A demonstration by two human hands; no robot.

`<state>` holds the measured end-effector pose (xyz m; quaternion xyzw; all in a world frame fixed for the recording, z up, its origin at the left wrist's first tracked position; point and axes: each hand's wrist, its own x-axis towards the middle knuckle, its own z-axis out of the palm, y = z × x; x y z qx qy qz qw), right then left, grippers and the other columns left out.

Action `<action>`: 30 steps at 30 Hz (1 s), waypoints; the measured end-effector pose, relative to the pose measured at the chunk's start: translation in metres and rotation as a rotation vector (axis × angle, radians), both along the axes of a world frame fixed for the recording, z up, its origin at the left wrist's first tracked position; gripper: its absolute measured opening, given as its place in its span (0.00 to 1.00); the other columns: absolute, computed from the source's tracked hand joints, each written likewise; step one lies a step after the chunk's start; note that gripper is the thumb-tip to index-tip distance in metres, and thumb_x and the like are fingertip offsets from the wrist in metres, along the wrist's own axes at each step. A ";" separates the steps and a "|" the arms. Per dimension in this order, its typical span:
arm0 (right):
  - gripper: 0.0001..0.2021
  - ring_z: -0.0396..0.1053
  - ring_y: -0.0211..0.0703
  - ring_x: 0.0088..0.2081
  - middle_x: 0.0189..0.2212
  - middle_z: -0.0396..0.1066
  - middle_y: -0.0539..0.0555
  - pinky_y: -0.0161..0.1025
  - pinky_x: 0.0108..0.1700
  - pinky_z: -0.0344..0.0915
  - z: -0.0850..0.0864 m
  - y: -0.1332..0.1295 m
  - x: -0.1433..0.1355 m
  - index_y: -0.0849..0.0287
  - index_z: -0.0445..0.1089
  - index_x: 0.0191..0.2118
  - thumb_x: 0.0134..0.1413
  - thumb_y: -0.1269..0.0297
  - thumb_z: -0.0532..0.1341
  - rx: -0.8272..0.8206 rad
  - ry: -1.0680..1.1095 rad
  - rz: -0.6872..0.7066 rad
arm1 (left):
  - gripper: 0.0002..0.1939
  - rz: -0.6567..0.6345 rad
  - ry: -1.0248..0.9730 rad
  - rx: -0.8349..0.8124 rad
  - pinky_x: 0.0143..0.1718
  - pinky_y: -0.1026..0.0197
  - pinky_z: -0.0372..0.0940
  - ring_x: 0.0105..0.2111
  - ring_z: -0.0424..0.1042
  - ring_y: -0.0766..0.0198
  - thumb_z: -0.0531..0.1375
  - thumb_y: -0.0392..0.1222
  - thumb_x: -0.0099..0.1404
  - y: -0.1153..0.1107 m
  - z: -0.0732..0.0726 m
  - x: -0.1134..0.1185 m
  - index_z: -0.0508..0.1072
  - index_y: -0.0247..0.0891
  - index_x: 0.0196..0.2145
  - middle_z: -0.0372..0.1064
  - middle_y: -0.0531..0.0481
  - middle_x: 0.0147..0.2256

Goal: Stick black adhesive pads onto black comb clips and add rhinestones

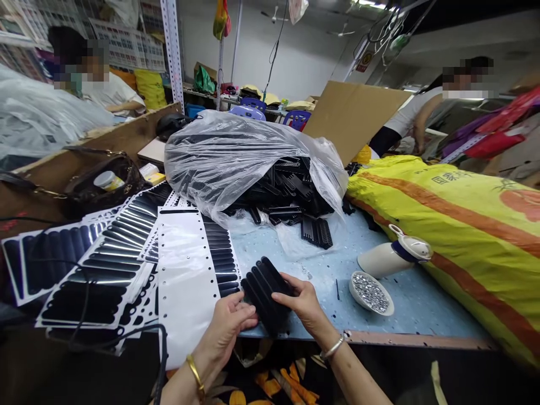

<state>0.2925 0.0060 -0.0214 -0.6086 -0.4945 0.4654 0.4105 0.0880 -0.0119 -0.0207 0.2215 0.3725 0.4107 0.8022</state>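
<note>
A black ridged piece [268,289], made of several round-ended strips side by side, is held tilted above the table's front edge. My right hand [304,304] grips it by its right edge, thumb on top. My left hand [234,315] has its fingers curled in and pinched at the piece's lower left edge. Just left of it lies a white backing sheet [185,270] with small holes, most of its strips gone. Sheets of glossy black round-ended strips [120,242] are fanned out further left.
A clear plastic bag [219,152] spills black plastic parts [291,185] onto the blue table [307,281]. On the right are a bowl of small silvery pieces [371,292], a white bottle [383,259] lying down and a large yellow sack [476,225]. Two people work beyond the table.
</note>
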 end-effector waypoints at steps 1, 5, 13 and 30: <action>0.28 0.74 0.52 0.37 0.35 0.78 0.54 0.46 0.43 0.70 0.001 -0.001 -0.002 0.59 0.77 0.44 0.32 0.53 0.74 -0.003 -0.006 0.008 | 0.26 0.006 -0.009 0.002 0.36 0.60 0.67 0.30 0.73 0.62 0.74 0.47 0.44 0.000 0.000 0.000 0.76 0.31 0.38 0.73 0.47 0.28; 0.24 0.71 0.48 0.31 0.28 0.76 0.52 0.41 0.37 0.68 0.003 -0.002 -0.011 0.61 0.76 0.36 0.28 0.55 0.74 -0.022 -0.064 -0.001 | 0.28 0.035 0.008 -0.010 0.33 0.62 0.67 0.27 0.71 0.64 0.76 0.47 0.42 -0.001 -0.003 0.001 0.75 0.31 0.39 0.70 0.51 0.25; 0.22 0.68 0.44 0.30 0.27 0.75 0.50 0.38 0.34 0.66 0.029 -0.007 -0.034 0.62 0.77 0.36 0.28 0.61 0.74 0.031 0.149 -0.113 | 0.27 0.004 -0.073 0.105 0.32 0.59 0.68 0.29 0.75 0.57 0.73 0.52 0.47 0.004 0.005 0.009 0.78 0.28 0.38 0.76 0.41 0.29; 0.18 0.68 0.44 0.29 0.28 0.75 0.51 0.36 0.30 0.67 0.068 -0.083 -0.016 0.59 0.78 0.35 0.30 0.62 0.72 -0.029 0.375 -0.278 | 0.20 -0.348 -0.021 0.108 0.28 0.64 0.65 0.26 0.72 0.62 0.68 0.31 0.39 -0.021 0.002 -0.011 0.76 0.32 0.35 0.75 0.48 0.28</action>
